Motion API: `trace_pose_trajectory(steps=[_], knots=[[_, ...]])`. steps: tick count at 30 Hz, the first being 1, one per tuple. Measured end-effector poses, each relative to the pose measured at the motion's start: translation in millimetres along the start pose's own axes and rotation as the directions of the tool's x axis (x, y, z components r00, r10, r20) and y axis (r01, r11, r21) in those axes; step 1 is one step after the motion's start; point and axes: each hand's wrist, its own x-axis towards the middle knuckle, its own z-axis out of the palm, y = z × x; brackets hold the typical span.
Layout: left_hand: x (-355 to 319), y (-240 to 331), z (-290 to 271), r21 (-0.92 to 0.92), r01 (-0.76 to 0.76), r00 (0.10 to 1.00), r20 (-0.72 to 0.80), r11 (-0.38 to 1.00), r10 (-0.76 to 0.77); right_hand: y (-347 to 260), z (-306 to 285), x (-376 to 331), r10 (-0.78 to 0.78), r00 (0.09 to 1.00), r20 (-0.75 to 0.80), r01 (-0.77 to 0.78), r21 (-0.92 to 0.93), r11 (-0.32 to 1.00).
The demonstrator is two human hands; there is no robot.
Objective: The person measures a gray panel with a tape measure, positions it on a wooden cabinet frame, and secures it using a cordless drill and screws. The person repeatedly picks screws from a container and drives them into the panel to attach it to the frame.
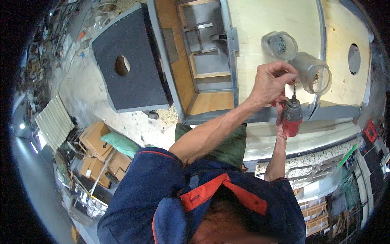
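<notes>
My right hand (280,116) is wrapped round a red and black cordless drill (292,118), its chuck pointing away from me. At the tip of the drill's bit, the thumb and fingers of my left hand (273,81) pinch a small thin piece that looks like a screw (294,84). Just beyond, a clear jar (304,65) lies on its side, mouth toward me, with brass-coloured screws (317,77) inside. Left of it, another clear jar (268,42) holds small dark pieces. Both rest on a pale wooden panel (252,20).
An open wooden frame (209,101) with metal edging adjoins the panel on the left. Farther left stands a dark box (134,44) with a round hole. A panel with an oval hole (339,36) lies at right. Cardboard boxes (95,138) and a green bag (122,143) sit lower left.
</notes>
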Motion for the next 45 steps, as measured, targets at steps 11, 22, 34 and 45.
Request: trace_pose_trajectory(steps=[11, 22, 34, 45], knots=[[-27.6, -16.3, -21.1, 0.383, -0.597, 0.802, 0.262, 0.705, 0.536, 85.7, 12.9, -9.9, 0.378, 0.923, -0.071, -0.031, 0.966, 0.255], [-72.8, 51.9, -415.3, 0.818, 0.147, 0.487, -0.549, 0.556, 0.68, -50.4, 113.1, -78.5, 0.012, 0.992, -0.129, -0.006, 0.043, 0.999], [-45.5, 98.2, -646.4, 0.75, 0.52, 0.678, -0.654, 0.409, 0.336, -197.5, 247.1, 239.6, -0.611, 0.789, -0.065, 0.431, -0.65, 0.626], [-18.4, 123.1, -661.9, 0.51, 0.682, 0.645, -0.757, 0.525, -0.104, -202.1, 253.9, 243.8, -0.645, 0.756, -0.11, 0.383, -0.725, 0.572]])
